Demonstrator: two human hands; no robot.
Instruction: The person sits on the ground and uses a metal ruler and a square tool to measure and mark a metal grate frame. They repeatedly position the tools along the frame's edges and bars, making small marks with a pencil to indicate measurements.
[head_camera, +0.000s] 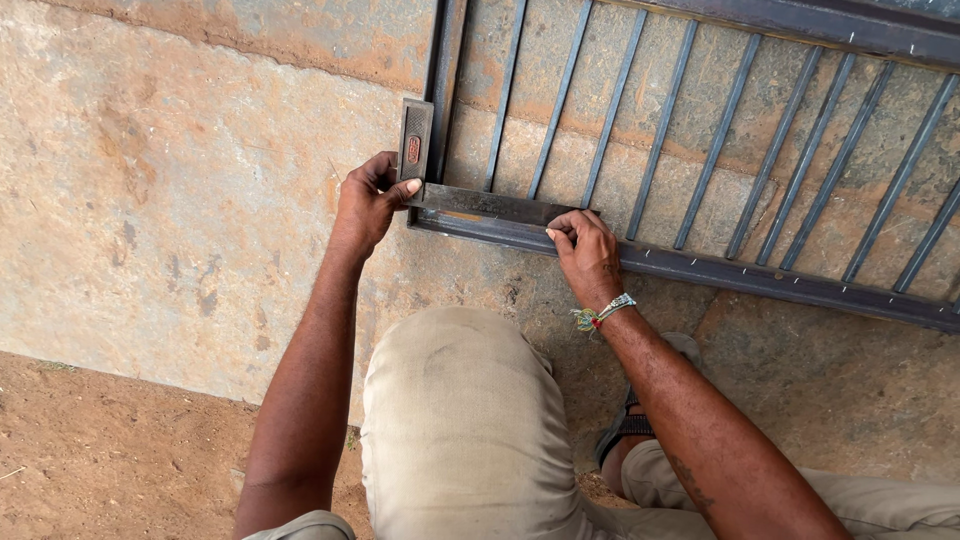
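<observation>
Try square held at the corner of a metal gate frame.
In the frame's centre, the left hand (368, 203) grips the try square (440, 180); the right hand (588, 255) pinches its blade against the metal gate frame (700, 268).

Both hands (372, 205) (588, 255) forward, fingers (562, 232) pinched

The metal frame (700, 268) runs out of view at the top and right edges, so its full extent cannot be told. The right hand (588, 255) covers the end of the try square's blade (490, 204), and the left hand (365, 205) hides the lower end of the square's stock (414, 140). Both arms and the knee (450, 400) are cut off by the bottom edge. The sandal (625, 425) is mostly hidden behind the right forearm.
</observation>
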